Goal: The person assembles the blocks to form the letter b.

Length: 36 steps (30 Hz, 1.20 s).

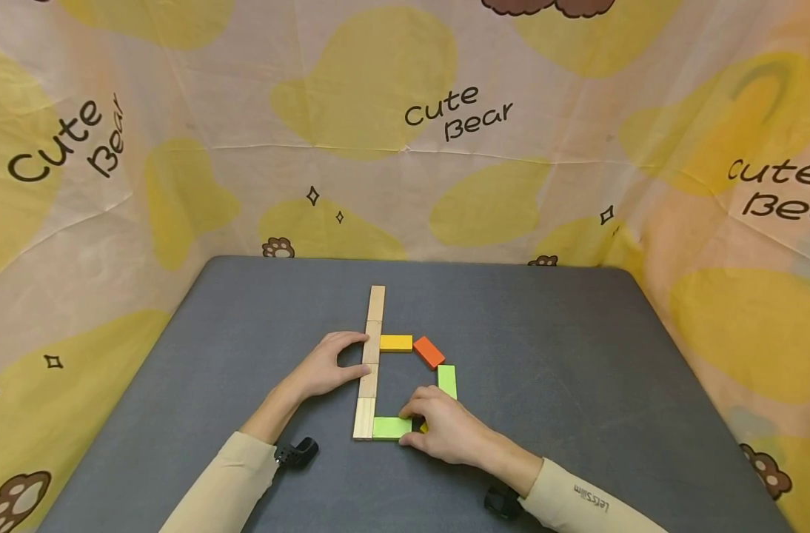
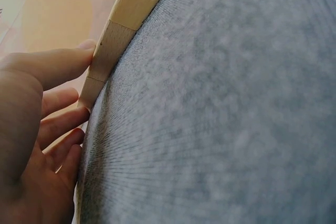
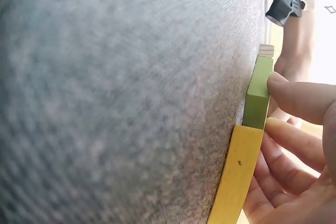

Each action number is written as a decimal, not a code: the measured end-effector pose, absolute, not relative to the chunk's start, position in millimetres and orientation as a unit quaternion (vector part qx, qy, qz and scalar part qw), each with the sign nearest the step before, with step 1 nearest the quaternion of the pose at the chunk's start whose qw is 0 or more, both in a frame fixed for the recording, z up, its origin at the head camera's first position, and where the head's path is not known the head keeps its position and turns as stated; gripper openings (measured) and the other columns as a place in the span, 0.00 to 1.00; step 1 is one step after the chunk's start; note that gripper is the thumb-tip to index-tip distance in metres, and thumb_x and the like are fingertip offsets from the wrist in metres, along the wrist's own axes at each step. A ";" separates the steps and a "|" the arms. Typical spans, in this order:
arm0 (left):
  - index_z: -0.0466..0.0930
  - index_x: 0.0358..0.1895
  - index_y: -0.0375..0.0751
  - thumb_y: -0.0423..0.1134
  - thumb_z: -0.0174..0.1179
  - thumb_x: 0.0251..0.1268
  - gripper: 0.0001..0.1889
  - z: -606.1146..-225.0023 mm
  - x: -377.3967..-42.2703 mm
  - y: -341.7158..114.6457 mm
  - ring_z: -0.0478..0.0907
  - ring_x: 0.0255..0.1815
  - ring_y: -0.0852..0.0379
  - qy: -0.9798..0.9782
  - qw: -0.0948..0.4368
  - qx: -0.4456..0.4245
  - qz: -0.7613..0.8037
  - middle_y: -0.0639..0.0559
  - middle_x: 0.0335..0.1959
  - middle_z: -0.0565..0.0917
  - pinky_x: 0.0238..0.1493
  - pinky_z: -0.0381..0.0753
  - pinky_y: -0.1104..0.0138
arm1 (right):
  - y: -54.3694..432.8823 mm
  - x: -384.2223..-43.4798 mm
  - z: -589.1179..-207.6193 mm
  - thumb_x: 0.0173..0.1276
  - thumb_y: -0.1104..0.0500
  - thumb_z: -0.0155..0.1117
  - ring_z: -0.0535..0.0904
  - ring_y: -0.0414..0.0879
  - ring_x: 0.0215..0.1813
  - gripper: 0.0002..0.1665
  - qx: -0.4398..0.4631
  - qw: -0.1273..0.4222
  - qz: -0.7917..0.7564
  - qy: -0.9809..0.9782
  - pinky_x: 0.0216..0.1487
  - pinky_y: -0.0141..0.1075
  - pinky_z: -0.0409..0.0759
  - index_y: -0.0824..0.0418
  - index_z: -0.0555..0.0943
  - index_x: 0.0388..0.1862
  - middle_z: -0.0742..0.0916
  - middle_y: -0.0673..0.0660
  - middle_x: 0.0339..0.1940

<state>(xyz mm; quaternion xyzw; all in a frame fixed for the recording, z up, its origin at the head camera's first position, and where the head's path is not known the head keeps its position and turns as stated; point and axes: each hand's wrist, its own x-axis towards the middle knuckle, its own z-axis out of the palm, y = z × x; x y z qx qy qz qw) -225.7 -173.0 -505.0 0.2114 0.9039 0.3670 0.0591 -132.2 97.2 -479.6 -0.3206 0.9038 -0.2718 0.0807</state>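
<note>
Four-sided plain wood blocks (image 1: 369,380) lie end to end in a straight row on the grey table. My left hand (image 1: 326,365) touches the row's left side with thumb and fingertips, its fingers fairly straight and apart. A light green block (image 1: 390,428) meets the row's near end at a right angle. Around that block's right end, my right hand (image 1: 445,426) pinches with thumb and fingers. Beside it is a yellow block (image 3: 239,177), mostly covered by the right hand in the head view.
From the row's middle, a yellow-orange block (image 1: 396,343), an orange-red block (image 1: 429,352) and another green block (image 1: 447,380) curve round to the right. The grey table (image 1: 551,340) ends at a patterned cloth wall (image 1: 372,185). Each wrist wears a black device (image 1: 298,453).
</note>
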 end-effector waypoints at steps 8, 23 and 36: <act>0.75 0.70 0.47 0.54 0.70 0.64 0.33 -504.8 -225.0 -173.1 0.64 0.73 0.43 0.906 0.056 0.211 0.363 0.47 0.69 0.76 0.71 0.65 0.44 | 101.6 -132.2 -472.4 0.63 0.52 0.78 0.75 0.37 0.45 0.14 -0.323 0.072 -0.280 0.901 0.47 0.30 0.78 0.55 0.89 0.46 0.84 0.43 0.41; 0.75 0.70 0.47 0.55 0.69 0.64 0.33 -506.2 -225.4 -173.2 0.64 0.74 0.43 0.907 0.058 0.211 0.360 0.47 0.69 0.75 0.72 0.64 0.44 | 131.6 -132.8 -454.3 0.63 0.55 0.78 0.77 0.43 0.48 0.15 -0.276 0.033 -0.283 0.918 0.49 0.38 0.81 0.58 0.88 0.48 0.86 0.48 0.45; 0.75 0.70 0.47 0.55 0.69 0.65 0.33 -505.1 -225.0 -173.4 0.64 0.74 0.42 0.906 0.057 0.214 0.360 0.46 0.69 0.75 0.71 0.64 0.44 | 150.4 -130.8 -464.6 0.60 0.56 0.80 0.77 0.43 0.42 0.16 -0.263 0.018 -0.285 0.922 0.44 0.35 0.80 0.58 0.89 0.46 0.84 0.47 0.39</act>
